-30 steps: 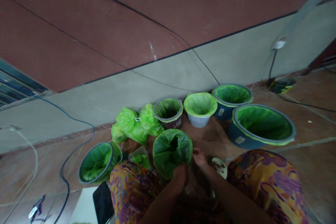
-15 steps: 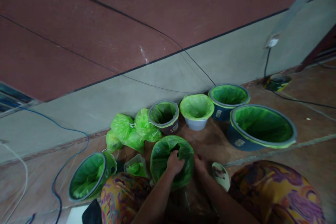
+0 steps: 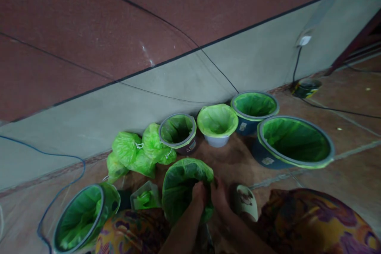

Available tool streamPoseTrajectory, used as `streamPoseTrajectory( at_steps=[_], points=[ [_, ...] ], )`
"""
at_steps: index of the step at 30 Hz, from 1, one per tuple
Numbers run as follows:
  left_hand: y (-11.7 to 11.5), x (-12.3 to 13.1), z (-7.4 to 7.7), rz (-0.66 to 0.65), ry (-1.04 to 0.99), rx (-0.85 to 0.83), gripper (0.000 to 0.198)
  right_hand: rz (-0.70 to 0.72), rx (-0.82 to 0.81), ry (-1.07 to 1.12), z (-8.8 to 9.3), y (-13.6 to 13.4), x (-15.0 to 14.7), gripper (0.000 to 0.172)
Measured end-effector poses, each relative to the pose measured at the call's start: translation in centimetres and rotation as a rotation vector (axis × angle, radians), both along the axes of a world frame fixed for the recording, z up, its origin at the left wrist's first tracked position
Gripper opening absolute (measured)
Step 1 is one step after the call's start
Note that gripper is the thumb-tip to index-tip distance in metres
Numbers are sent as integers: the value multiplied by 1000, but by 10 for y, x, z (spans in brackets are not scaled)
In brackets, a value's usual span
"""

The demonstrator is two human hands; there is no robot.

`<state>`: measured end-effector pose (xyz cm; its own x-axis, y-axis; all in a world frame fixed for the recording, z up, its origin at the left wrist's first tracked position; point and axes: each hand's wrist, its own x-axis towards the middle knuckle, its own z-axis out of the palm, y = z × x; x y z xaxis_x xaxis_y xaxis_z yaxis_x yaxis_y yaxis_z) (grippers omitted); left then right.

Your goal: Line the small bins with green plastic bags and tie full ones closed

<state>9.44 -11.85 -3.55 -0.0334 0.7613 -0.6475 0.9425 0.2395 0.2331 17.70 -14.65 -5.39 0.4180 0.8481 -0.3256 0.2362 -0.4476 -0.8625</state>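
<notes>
A green plastic bag (image 3: 180, 184) stands open on the floor right in front of me, between my knees. My left hand (image 3: 199, 194) grips the bag's near right edge, fingers closed on the plastic. Pressed against it, my right hand (image 3: 218, 195) pinches the same edge. Both hands meet at the bag's rim. My forearms come up from the bottom of the view, and my patterned orange and purple clothing covers both knees.
Several pots lined with green bags stand around: a large blue one (image 3: 294, 143), a smaller blue one (image 3: 254, 109), a white one (image 3: 217, 123), a dark one (image 3: 177, 133), another at lower left (image 3: 81, 216). Tied green bags (image 3: 133, 154) lie by the wall. A sandal (image 3: 245, 202) lies right of my hands.
My left hand came out of the bag's mouth and moved right to its edge, joining my right hand. The view has shifted, so everything sits further left.
</notes>
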Motion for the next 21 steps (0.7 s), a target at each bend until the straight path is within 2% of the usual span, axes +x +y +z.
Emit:
streamPoseTrajectory(
  at_steps=[3,6,11,14,16,18,21],
  points=[
    [-4,-2,1,2,-10,25,30,57,-30,-173,-2,-5,-2,41],
    [-3,-4,7,39,-13,90,34,57,-17,-215,-1,-5,1,47],
    [8,-13,29,212,-36,350,33,3,122,-197,12,11,10,49],
    [21,-18,40,271,-107,471,30,116,199,-208,15,24,9,47],
    [28,-23,44,290,-128,493,30,230,146,-190,12,29,6,46],
    [31,-31,45,318,-139,488,30,313,21,-160,8,31,3,47],
    [26,-47,41,365,-154,451,25,304,-38,-115,2,29,1,45]
  ],
)
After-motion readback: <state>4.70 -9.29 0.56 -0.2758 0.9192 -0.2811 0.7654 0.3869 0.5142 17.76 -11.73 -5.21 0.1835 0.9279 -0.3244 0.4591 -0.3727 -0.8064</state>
